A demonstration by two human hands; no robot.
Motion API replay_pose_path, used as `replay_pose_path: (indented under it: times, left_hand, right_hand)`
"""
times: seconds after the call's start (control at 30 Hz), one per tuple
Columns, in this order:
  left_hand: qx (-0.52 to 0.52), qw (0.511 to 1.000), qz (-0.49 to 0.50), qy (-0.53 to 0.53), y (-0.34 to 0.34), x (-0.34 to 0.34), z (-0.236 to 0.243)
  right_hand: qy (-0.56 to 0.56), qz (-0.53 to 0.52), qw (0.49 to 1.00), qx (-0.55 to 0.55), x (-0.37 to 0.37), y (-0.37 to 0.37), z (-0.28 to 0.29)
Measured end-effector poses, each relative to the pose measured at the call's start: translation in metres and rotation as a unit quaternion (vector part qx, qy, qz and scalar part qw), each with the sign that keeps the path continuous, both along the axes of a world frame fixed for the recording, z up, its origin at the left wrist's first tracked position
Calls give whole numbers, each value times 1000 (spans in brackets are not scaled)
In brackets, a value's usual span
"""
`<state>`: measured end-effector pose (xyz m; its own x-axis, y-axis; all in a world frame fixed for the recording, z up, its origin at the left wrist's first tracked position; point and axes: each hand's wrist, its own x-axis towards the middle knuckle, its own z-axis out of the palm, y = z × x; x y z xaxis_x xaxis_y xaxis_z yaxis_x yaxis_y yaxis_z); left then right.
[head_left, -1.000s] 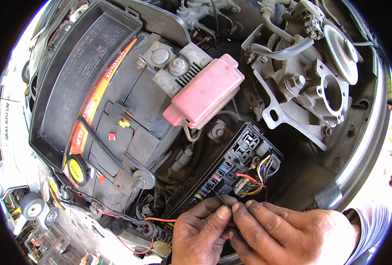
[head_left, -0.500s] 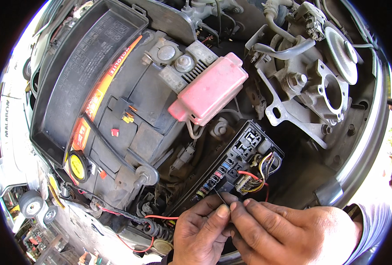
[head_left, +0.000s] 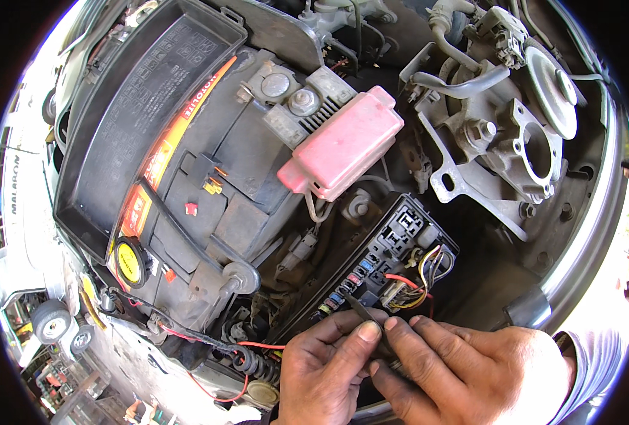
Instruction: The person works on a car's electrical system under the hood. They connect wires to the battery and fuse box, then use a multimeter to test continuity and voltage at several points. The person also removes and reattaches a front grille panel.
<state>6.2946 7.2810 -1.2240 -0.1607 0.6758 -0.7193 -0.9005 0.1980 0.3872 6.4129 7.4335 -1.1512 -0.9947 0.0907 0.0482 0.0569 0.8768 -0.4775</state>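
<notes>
Both hands meet low in the view, just in front of an uncovered black fuse box [head_left: 313, 300]. My left hand [head_left: 323, 372] pinches a thin, dark, pointed tool [head_left: 359, 309] between thumb and forefinger. The fingers of my right hand [head_left: 470, 365] close on the same tool from the other side, hiding its lower part; its exact kind cannot be made out. The tool's tip points up and left, close to a row of small coloured fuses [head_left: 338, 296]. A bundle of coloured wires [head_left: 431, 269] rises from the box's right side.
A battery [head_left: 247, 152] lies beyond, with a faded red terminal cover [head_left: 343, 145]. Loose on it are a small red fuse [head_left: 190, 209] and a dark relay-like part [head_left: 202, 168]. The long black lid [head_left: 134, 120] leans at left. Metal brackets [head_left: 481, 134] stand at right.
The dark tool has turned between my fingers and shows a broader side. My right fingertips have shifted slightly. The whole scene has moved a little rightward in view.
</notes>
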Motion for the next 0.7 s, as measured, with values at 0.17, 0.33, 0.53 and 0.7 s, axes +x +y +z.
replay_pose_path:
  times: [0.17, 0.33, 0.53, 0.7]
  left_hand:
    - [-12, 1000, -6, -3, -1, -3, 2]
    - [-43, 998, -39, -6, -7, -11, 2]
    - [-8, 996, -73, -53, 2, -12, 14]
    - [15, 999, -39, -13, -21, -20, 35]
  right_hand:
    - [56, 17, 997, 57, 2, -2, -9]
    - [-12, -12, 1000, 0, 5, -3, 4]
    - [-4, 22, 999, 33, 10, -10, 15]
    - [74, 44, 993, 82, 4, -31, 25]
